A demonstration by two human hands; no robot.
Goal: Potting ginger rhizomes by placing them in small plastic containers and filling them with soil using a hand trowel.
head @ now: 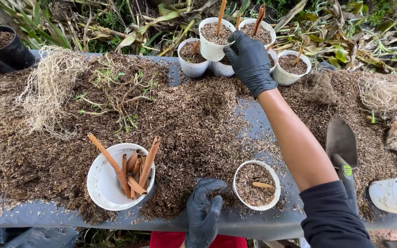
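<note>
Nearest the camera, the left hand [203, 212] in its black glove rested on the near edge of the grey table [116, 219], fingers loosely spread and holding nothing. Loose brown husk mix [194, 124] covered most of that table. Just right of the left hand stood a white cup [256, 185] filled with mix, a short brown stick [263, 185] lying in it with its long axis across the cup. Left of the hand, a white bowl [109, 183] held a bundle of cuttings [136, 172]. At the far edge of the table the right hand [250, 59] reached out, fingers closed on the rim of a filled white pot [213, 39], which sat raised among a cluster of similar pots [290, 66]. A trowel [342, 147] lay right of the forearm.
</note>
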